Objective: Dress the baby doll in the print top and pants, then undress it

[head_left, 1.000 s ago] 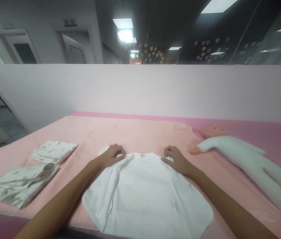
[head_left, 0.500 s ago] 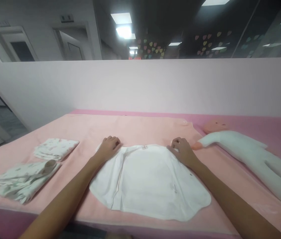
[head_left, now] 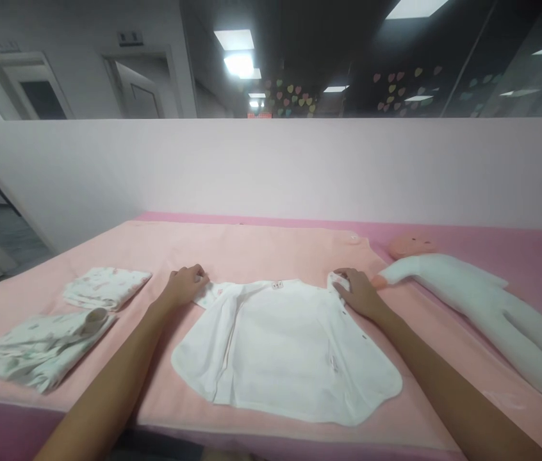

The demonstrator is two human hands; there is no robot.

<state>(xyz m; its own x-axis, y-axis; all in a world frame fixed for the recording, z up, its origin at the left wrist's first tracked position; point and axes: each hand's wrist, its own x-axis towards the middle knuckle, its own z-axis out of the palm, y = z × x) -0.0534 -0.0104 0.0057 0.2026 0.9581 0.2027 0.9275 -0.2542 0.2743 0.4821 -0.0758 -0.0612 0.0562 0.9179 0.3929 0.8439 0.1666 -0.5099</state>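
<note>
A white baby garment (head_left: 280,346) lies flat on a pink towel (head_left: 261,253) in front of me, neck end away from me. My left hand (head_left: 183,286) is closed on the garment's left sleeve, drawn out to the left. My right hand (head_left: 357,291) is closed on the right sleeve at the garment's upper right corner. Both forearms run up from the near edge on either side of the cloth.
Two folded patterned cloths (head_left: 106,288) (head_left: 43,349) lie at the left on the towel. A baby doll in a white suit (head_left: 473,307) lies at the right on the pink table (head_left: 530,256). A low pale wall (head_left: 300,166) stands behind the table.
Both hands have moved outward from the neckline, pulling the sleeves out to the sides. The garment now lies wider and flatter.
</note>
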